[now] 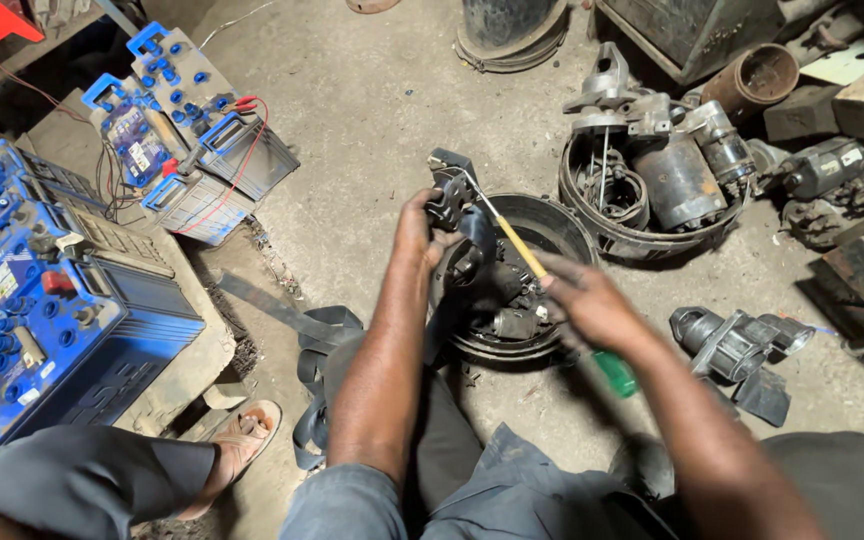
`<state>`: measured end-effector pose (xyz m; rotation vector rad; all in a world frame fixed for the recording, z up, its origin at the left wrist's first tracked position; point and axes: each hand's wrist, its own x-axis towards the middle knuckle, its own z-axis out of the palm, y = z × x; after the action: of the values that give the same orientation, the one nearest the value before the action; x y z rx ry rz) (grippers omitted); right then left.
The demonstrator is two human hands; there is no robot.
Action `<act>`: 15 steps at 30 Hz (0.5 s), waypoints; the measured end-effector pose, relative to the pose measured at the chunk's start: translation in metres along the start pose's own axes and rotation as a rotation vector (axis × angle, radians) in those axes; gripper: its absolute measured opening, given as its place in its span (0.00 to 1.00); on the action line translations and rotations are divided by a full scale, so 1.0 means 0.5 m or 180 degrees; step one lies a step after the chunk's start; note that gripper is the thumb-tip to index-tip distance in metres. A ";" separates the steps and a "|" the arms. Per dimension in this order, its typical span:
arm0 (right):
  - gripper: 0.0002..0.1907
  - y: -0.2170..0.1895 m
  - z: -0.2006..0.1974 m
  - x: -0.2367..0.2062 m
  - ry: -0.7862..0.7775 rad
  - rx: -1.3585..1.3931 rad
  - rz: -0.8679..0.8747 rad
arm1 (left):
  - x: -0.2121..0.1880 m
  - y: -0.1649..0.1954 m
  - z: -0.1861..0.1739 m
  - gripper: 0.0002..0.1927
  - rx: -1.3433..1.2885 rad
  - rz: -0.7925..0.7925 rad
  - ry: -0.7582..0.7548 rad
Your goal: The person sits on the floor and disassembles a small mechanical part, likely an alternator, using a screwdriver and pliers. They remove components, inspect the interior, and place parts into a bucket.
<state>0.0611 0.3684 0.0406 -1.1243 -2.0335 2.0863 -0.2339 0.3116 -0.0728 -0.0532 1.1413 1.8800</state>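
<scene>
The left hand (422,225) is closed around a small dark metal part (450,188), which it holds up above the concrete floor (372,110). The part sticks out over the top of the fingers, just beyond the thumb side, so it is at the far end of the hand as seen from the head camera.

The right hand (587,300) is closed around a screwdriver (542,270) with a yellow shaft part and a green handle end. The green end comes out under the hand, towards the person's body, and the thin metal tip goes up and to the left until it meets the dark part in the left hand. The hand looks a little blurred.

Below and between both hands there is a round black metal tub (552,222) on the floor, with some dark metal pieces inside. A second round tub (652,240) stands just beside it on the right, filled with heavy motor parts (677,165). One more grey motor part (737,345) lies on the floor near the right forearm.

On the left side several blue and grey batteries (187,140) stand, with red and black wires on them. A dark strap (297,325) lies on the floor near the left arm, and a foot in a sandal (242,435) is visible at the bottom left.
</scene>
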 end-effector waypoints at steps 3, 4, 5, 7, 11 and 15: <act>0.29 0.024 0.140 0.004 0.0472 0.0380 0.0231 | 0.005 -0.046 0.024 0.11 -0.0233 0.0301 0.0352; 0.30 0.027 0.180 0.015 0.0514 0.0612 0.0009 | 0.008 -0.065 0.027 0.11 -0.0384 0.0485 0.0321; 0.29 0.024 0.197 0.037 0.0581 0.0747 -0.0021 | 0.010 -0.075 0.030 0.12 -0.0523 0.0679 0.0277; 0.27 0.014 0.206 0.082 0.0697 0.1006 -0.0085 | 0.008 -0.089 0.029 0.13 0.0092 0.0683 0.0212; 0.26 0.017 0.115 0.098 0.0532 0.1065 -0.0256 | 0.006 -0.071 0.018 0.11 -0.0154 0.0210 0.0180; 0.27 0.051 0.059 0.017 0.0266 0.0806 -0.0224 | 0.011 -0.040 0.005 0.12 -0.0360 0.0018 0.0164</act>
<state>0.0518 0.3432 0.0109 -1.0622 -1.6881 2.1472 -0.2219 0.3204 -0.0876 -0.1627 1.0696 1.9567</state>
